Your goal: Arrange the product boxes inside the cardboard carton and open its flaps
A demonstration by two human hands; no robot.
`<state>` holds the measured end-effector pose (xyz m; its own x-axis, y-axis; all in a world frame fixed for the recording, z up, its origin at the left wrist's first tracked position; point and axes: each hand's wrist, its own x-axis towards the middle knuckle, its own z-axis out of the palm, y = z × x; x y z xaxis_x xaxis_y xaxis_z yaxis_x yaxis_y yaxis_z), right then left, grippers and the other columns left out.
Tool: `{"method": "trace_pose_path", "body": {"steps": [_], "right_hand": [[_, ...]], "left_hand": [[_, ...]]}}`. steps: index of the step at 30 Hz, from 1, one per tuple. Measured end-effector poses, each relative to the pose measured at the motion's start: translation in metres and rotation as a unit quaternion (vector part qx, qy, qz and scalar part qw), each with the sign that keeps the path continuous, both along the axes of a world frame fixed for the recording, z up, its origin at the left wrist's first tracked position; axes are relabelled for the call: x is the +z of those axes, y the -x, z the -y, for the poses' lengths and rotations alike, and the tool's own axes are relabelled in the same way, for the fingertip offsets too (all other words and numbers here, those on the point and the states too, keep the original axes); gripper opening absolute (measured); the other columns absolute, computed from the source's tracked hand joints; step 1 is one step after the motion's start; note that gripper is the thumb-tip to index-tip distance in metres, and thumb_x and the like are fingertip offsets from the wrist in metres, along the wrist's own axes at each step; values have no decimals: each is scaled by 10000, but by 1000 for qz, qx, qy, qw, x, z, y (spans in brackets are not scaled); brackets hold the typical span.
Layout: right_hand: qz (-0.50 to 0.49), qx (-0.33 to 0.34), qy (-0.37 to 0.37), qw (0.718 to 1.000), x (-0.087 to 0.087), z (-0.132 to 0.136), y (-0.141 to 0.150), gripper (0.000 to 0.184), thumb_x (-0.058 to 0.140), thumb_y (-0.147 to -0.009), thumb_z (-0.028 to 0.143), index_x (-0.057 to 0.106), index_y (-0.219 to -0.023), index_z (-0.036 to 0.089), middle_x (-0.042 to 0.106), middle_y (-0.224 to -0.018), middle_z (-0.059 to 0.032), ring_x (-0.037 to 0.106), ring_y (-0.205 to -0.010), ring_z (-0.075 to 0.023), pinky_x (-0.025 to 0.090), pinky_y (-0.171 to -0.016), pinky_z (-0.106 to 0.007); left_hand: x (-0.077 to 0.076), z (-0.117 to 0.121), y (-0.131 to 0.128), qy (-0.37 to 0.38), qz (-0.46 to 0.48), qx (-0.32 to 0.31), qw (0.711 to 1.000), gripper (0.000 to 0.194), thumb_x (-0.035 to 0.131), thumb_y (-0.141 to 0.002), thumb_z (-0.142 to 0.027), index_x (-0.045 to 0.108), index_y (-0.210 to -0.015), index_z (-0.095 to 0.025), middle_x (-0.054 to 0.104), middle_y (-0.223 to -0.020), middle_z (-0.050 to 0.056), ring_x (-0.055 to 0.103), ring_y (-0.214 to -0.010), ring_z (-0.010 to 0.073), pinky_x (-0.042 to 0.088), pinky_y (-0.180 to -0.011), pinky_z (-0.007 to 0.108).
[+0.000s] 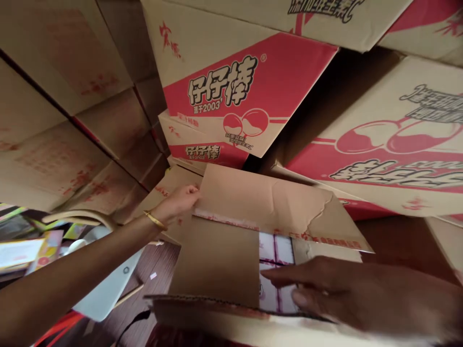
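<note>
The open carton sits low in the middle, pink packets showing inside. The left hand pinches its raised far flap at the edge; the right hand lies flat, fingers spread, over the packets (blurred). Red-printed cartons are stacked beyond the flap.

Left hand on the raised flap of an open carton, right hand over pink-edged packs inside.

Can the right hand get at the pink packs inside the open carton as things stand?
Probably yes. The left hand holds the far flap back, and the right hand already lies over the gap where the pink packs show. An inner flap covers the rest.
</note>
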<state>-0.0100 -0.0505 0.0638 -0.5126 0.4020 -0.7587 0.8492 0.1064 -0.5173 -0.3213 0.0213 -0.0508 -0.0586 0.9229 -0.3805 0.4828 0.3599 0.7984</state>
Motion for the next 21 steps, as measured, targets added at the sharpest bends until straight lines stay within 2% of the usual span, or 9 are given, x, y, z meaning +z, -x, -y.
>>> {"method": "trace_pose_path", "body": {"steps": [2, 4, 6, 8, 11, 14, 18, 21], "right_hand": [[34, 34, 44, 998, 3, -18, 22, 620, 477, -917, 611, 478, -1462, 314, 654, -1265, -86, 649, -1084, -277, 525, -942, -387], [40, 67, 70, 994, -3, -30, 41, 677, 526, -904, 578, 404, -1505, 292, 640, -1287, -108, 645, -1093, -288, 513, -963, -433], [26, 99, 61, 993, -14, -35, 54, 715, 559, -898, 539, 358, -1528, 267, 566, -1388, -121, 595, -1195, -299, 479, -1026, -455], [12, 127, 22, 992, -26, -36, 63, 699, 598, -890, 432, 380, -1519, 220, 464, -1485, -124, 492, -1325, -297, 406, -1118, -441], [-5, 133, -41, 990, -42, -35, 67, 681, 642, -855, 303, 432, -1490, 175, 405, -1524, -117, 428, -1383, -274, 339, -1179, -401], [-7, 119, -62, 991, -51, -30, 63, 780, 712, -797, 314, 407, -1499, 161, 334, -1561, -116, 379, -1414, -291, 337, -1188, -414], [21, 98, -6, 995, -53, -17, 55, 925, 755, -743, 298, 297, -1536, 164, 157, -1610, -106, 192, -1489, -313, 260, -1219, -455], [13, 76, 25, 997, -50, -10, 56, 907, 739, -758, 313, 298, -1534, 152, 128, -1609, -118, 144, -1495, -326, 242, -1217, -505]], "left_hand": [[4, -1, 2, 69, 78, 7, 995, 162, 502, -750, -236, 554, -617, -161, 593, -573, 7, 557, -561, 143, 434, -574, 249], [9, -1, 3, 127, 124, 13, 984, 169, 497, -756, -226, 547, -609, -159, 579, -528, 5, 563, -511, 147, 464, -544, 257], [13, 0, 1, 160, 174, 39, 971, 125, 517, -750, -208, 547, -640, -158, 591, -531, 1, 576, -499, 148, 502, -532, 265], [12, 3, -2, 179, 246, 71, 950, 51, 552, -736, -188, 576, -715, -148, 644, -612, 12, 615, -548, 157, 546, -540, 280], [4, 9, -5, 187, 348, 113, 912, 138, 635, -720, -186, 640, -844, -126, 718, -820, 60, 671, -671, 177, 599, -579, 305], [-6, 17, -5, 180, 432, 151, 871, 186, 695, -708, -185, 694, -883, -122, 739, -949, 92, 694, -750, 190, 630, -658, 326], [-14, 32, -8, 195, 529, 161, 810, 108, 761, -668, -190, 705, -740, -132, 748, -896, 100, 715, -860, 253, 630, -816, 413], [-15, 44, -23, 236, 593, 161, 753, 120, 788, -638, -189, 687, -635, -124, 743, -876, 131, 687, -1048, 333, 580, -965, 448]]}}
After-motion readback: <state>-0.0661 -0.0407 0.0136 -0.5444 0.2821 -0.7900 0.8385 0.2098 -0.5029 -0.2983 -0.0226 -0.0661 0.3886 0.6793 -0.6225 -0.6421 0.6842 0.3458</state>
